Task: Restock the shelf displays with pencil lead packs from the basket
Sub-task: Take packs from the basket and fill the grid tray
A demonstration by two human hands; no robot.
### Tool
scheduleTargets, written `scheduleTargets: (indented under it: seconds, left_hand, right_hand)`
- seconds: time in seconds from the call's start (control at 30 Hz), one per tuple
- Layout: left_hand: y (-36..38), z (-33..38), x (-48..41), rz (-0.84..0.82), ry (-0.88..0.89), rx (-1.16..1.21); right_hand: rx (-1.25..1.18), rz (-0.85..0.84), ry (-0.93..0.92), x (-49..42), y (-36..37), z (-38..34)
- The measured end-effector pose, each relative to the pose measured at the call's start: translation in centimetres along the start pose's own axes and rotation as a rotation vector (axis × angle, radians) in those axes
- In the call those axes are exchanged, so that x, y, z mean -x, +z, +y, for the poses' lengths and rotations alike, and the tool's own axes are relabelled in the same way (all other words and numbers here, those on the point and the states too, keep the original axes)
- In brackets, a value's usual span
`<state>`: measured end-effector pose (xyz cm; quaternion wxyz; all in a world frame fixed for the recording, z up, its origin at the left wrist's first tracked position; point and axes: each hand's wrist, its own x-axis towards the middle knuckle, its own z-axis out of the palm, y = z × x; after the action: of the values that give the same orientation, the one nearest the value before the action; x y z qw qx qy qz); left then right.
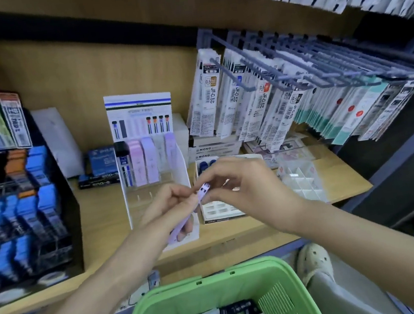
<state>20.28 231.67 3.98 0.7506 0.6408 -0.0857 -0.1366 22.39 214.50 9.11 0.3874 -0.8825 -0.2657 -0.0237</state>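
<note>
My left hand (172, 205) grips a stack of lilac pencil lead packs (183, 225), held in front of the shelf. My right hand (237, 181) pinches the top end of one lilac pack (203, 191) in that stack. Just behind the hands stands a clear tiered display stand (155, 168) with black, pink and lilac lead packs in its upper row. The green basket (216, 286) sits below at the bottom centre, holding several black, blue and pale packs.
A black rack of blue lead packs (19, 206) fills the left of the wooden shelf (104, 221). Refill packets hang from blue pegs (294, 68) at the upper right. White Mono boxes (213, 151), an eraser box (220, 211) and a white divider tray (302, 181) stand on the right.
</note>
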Motion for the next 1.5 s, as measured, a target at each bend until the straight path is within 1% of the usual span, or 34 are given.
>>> scheduleTargets:
  seconds: [0.07, 0.13, 0.2, 0.27, 0.33, 0.4, 0.47, 0.5, 0.57, 0.6, 0.67, 0.73, 0.8, 0.9, 1.0, 1.17, 1.3, 1.5]
  left_hand:
    - [-0.6, 0.2, -0.1, 0.024, 0.069, -0.057]
    - [-1.0, 0.7, -0.4, 0.079, 0.142, -0.119]
    - [-1.5, 0.8, -0.9, 0.1, 0.182, -0.139]
    - [-2.0, 0.9, -1.6, 0.096, 0.185, -0.151]
    - [-2.4, 0.9, -2.3, 0.104, 0.189, -0.18]
    - [-2.9, 1.1, -3.4, 0.152, 0.247, -0.319]
    - [-3.8, 1.3, -4.7, 0.237, 0.33, -0.521]
    - [-4.4, 1.5, -5.2, 0.283, 0.363, -0.582]
    - [-5.5, 2.1, -6.2, 0.343, 0.419, -0.657]
    - [-5.9, 2.4, -6.6, 0.362, 0.446, -0.721]
    - [-6.6, 2.7, -7.4, 0.38, 0.495, -0.9]
    - [-7.2, 2.4, -8.1, 0.364, 0.539, -1.09]
    - [-7.7, 1.7, -8.6, 0.308, 0.57, -1.253]
    - [-8.3, 0.7, -9.1, 0.24, 0.573, -1.402]
    - [-8.5, 0.5, -9.1, 0.243, 0.594, -1.428]
    - [-8.7, 0.5, -8.8, 0.214, 0.591, -1.429]
    - [-8.8, 0.5, -8.6, 0.196, 0.591, -1.438]
    - [-8.7, 0.8, -8.4, 0.186, 0.593, -1.457]
  right_hand:
    - [-0.024, 0.009, 0.049, -0.8, 0.1, -0.2]
    - [-0.161, 0.003, 0.136, -1.5, 0.1, -0.3]
    - [-0.301, -0.019, 0.188, -2.0, 0.4, -0.4]
    - [-0.375, -0.014, 0.198, -2.5, 0.7, -0.2]
    - [-0.376, 0.001, 0.188, -3.2, 0.8, -0.2]
    - [-0.326, 0.05, 0.169, -4.0, 0.7, -0.2]
    - [-0.274, 0.175, 0.16, -5.2, 0.2, 0.3]
    - [-0.228, 0.248, 0.164, -5.9, -0.1, 0.6]
    - [-0.074, 0.349, 0.169, -7.4, -0.6, 1.4]
    - [0.012, 0.369, 0.163, -8.1, -0.7, 1.8]
    - [0.149, 0.369, 0.129, -9.4, -0.6, 2.4]
    - [0.263, 0.331, 0.089, -10.5, -0.1, 2.8]
    - [0.37, 0.261, 0.047, -11.4, 0.5, 3.3]
    - [0.418, 0.12, 0.033, -12.4, 1.2, 3.7]
    - [0.459, 0.013, 0.034, -13.0, 1.6, 4.0]
    - [0.49, -0.02, 0.012, -13.6, 2.0, 4.5]
    - [0.505, 0.018, 0.0, -13.5, 2.7, 4.8]
    - [0.613, 0.106, -0.029, -12.6, 3.4, 4.5]
